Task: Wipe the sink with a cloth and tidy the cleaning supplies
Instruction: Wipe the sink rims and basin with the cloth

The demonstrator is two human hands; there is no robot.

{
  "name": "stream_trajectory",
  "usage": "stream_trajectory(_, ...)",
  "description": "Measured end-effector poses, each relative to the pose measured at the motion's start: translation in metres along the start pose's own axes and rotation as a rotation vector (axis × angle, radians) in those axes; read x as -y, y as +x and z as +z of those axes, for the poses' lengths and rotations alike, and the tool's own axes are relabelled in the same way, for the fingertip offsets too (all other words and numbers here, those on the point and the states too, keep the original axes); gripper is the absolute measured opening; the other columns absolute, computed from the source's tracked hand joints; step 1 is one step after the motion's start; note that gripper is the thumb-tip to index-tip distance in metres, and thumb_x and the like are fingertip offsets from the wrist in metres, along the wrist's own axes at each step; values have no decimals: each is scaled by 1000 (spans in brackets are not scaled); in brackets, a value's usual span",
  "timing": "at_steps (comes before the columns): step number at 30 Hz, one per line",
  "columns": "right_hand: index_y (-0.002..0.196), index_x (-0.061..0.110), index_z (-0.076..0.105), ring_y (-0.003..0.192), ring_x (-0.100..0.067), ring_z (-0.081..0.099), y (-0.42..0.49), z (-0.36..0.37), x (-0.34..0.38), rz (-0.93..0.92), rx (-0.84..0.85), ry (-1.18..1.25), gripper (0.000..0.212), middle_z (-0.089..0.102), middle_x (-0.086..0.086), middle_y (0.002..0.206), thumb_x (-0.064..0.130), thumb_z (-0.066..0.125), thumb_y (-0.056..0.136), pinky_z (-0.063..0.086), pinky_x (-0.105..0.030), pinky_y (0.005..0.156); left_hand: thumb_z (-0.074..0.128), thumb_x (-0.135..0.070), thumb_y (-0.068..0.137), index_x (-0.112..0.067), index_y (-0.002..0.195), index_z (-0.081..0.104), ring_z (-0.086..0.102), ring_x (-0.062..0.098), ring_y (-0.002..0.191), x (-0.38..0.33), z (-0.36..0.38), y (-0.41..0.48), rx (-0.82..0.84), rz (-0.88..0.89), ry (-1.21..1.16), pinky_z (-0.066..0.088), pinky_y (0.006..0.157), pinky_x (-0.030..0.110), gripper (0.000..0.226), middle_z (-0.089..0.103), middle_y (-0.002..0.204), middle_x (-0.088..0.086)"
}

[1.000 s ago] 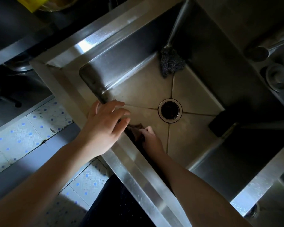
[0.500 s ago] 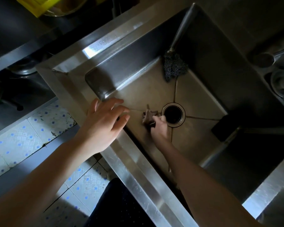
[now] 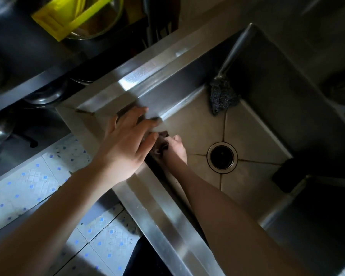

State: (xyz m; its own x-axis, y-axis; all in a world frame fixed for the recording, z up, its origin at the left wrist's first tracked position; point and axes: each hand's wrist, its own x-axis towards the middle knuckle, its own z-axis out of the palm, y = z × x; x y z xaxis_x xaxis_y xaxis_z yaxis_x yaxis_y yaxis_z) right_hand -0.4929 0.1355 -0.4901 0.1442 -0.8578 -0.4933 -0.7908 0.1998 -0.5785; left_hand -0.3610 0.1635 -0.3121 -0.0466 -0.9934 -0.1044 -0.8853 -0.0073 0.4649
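Observation:
The steel sink (image 3: 167, 212) fills the middle of the head view, its drain (image 3: 222, 157) in the basin floor. My right hand (image 3: 174, 149) is down inside the basin, left of the drain, shut on a small dark brownish cloth (image 3: 161, 143) pressed to the floor near the near-left wall. My left hand (image 3: 127, 142) rests on the sink's left rim with fingers spread, holding nothing, and partly covers the cloth.
A steel-wool scrubber (image 3: 221, 97) on a metal handle (image 3: 235, 48) leans in the far corner of the basin. A dark sponge-like block (image 3: 287, 176) lies at the right side. Metal bowls (image 3: 96, 22) and a yellow item (image 3: 68, 14) stand behind the sink. Tiled floor (image 3: 38, 188) lies left.
My right hand slid with the cloth from beside the drain back toward the near-left wall of the basin. The left hand shifted forward along the rim. The view tilted.

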Motion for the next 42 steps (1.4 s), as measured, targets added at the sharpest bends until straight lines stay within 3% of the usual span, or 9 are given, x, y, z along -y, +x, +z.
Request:
stream_trajectory(8, 103, 10, 64, 93, -36, 60, 22, -31, -19, 330, -372, 185, 25, 54, -15, 115, 4, 54, 82, 47, -34, 84, 40, -35, 94, -15, 116, 60, 17, 27, 143, 2, -3, 23, 34, 62, 33, 16, 110, 43, 36, 23, 154, 9)
stream_trajectory(14, 107, 4, 63, 98, -34, 61, 0, -46, -51, 598, -556, 366, 24, 55, -17, 117, 2, 56, 85, 43, -28, 86, 27, -43, 90, -14, 114, 60, 23, 30, 141, -1, -6, 42, 48, 96, 105, 23, 109, 55, 50, 29, 151, 14)
stream_trajectory(16, 104, 3, 63, 97, -34, 60, -8, -39, -49, 507, -538, 302, 22, 52, -16, 119, 0, 57, 83, 42, -26, 84, 28, -42, 89, -13, 111, 62, 28, 29, 139, -1, -5, 46, 37, 113, 119, 25, 107, 55, 50, 34, 148, 16)
stream_trajectory(21, 115, 9, 56, 103, -33, 53, -3, -28, -34, 88, -180, -142, 30, 43, -12, 123, 3, 47, 87, 49, -39, 79, 27, -43, 89, -14, 111, 62, 29, 25, 139, 3, -2, 50, 52, 112, 117, 26, 106, 55, 50, 35, 147, 15)
stream_trajectory(24, 113, 10, 54, 105, -31, 50, 14, -27, -22, -175, -92, -402, 26, 44, -12, 122, 4, 42, 91, 49, -38, 69, 26, -44, 89, -13, 112, 62, 27, 25, 140, 5, -1, 54, 53, 115, 108, 23, 107, 52, 53, 33, 148, 14)
stream_trajectory(30, 110, 11, 55, 110, -31, 47, 67, -44, -7, -244, -104, -507, 29, 47, -11, 118, 10, 61, 81, 50, -39, 64, 22, -44, 89, -14, 113, 61, 25, 24, 141, 5, 1, 66, 59, 142, 128, 24, 104, 47, 54, 32, 149, 12)
stream_trajectory(33, 110, 8, 56, 108, -34, 50, 81, -59, -13, -147, -181, -521, 28, 50, -12, 118, 9, 58, 82, 51, -41, 65, 27, -41, 90, -11, 106, 64, 31, 28, 138, 5, 1, 69, 50, 153, 111, 28, 103, 51, 50, 37, 147, 15)
stream_trajectory(37, 118, 7, 55, 108, -33, 55, 85, -88, -40, 204, -265, -354, 32, 46, -14, 126, 0, 52, 87, 51, -40, 81, 31, -39, 90, -9, 104, 65, 37, 31, 134, 5, 1, 69, 29, 159, 120, 31, 101, 52, 48, 40, 144, 17)
stream_trajectory(42, 107, 5, 59, 98, -35, 60, 42, -99, -71, 417, -263, -143, 21, 56, -17, 116, 5, 52, 87, 51, -40, 84, 31, -38, 91, -7, 101, 66, 39, 33, 133, 1, 0, 69, 13, 165, 129, 31, 101, 54, 48, 44, 141, 19)
